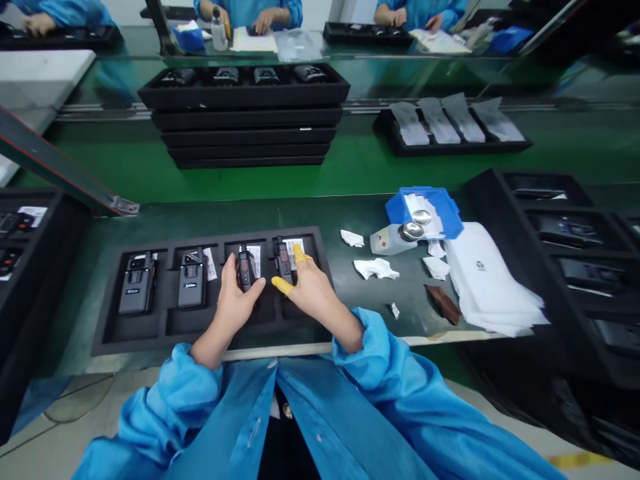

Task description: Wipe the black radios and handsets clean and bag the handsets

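A black foam tray [170, 337] on the bench holds several black two-way radios with white labels beside them. One radio [137, 285] lies face up in the leftmost compartment, and another radio [193, 280] lies in the second. My left hand [235, 297] has its fingers and thumb around a radio [246, 267] turned on its edge in the third compartment. In the rightmost compartment, a similar radio [283, 259] is between the thumb and fingers of my right hand [313, 287]. Yellow finger cots cover that thumb and index finger.
Right of the tray are torn paper scraps [375, 268], a bottle [393, 240], a blue bin [447, 210] and white sheets [480, 273]. Stacked black trays [250, 140] stand behind. More trays [505, 230] flank the bench. Co-workers' hands [270, 20] show across it.
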Tool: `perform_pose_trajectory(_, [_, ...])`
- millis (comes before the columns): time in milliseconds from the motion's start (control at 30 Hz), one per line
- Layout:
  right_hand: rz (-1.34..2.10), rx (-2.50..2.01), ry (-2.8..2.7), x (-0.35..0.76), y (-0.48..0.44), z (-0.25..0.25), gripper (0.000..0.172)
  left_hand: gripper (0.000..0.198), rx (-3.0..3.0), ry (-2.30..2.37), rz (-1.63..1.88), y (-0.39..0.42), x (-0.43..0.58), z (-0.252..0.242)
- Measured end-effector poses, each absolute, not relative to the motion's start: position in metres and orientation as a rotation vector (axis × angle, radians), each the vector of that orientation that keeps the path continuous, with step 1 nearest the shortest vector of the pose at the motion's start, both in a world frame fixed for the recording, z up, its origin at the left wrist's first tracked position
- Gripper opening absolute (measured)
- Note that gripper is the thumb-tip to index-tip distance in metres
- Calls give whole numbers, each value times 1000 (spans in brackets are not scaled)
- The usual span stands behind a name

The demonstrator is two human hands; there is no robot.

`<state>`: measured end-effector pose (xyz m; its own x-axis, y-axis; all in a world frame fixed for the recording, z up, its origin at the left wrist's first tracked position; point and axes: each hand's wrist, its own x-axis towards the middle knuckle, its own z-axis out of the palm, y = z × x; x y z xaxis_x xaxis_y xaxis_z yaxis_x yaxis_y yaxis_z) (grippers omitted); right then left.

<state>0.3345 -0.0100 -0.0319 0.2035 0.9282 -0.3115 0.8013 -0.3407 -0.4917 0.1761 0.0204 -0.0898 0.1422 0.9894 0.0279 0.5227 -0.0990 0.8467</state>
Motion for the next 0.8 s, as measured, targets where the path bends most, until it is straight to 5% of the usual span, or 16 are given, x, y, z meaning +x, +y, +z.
perform_pose_trajectory(167, [782, -2378, -1639, 335, -1, -24, 70, 52, 1902, 1710, 479, 41, 173, -63])
perform_pose_trajectory(333, [722, -2216, -1583, 337, -2, -29, 30, 34, 1940, 1689, 558, 36, 173, -49])
perform_pose_trajectory(533, [497, -1776, -1364, 342, -32, -62, 45, 25, 2171, 1337, 1325, 12, 169, -61])
perform_pose_trajectory(800, [336, -1696, -1396, 334, -58, -85, 30, 36, 2353, 1245, 1323, 5, 167, -82])
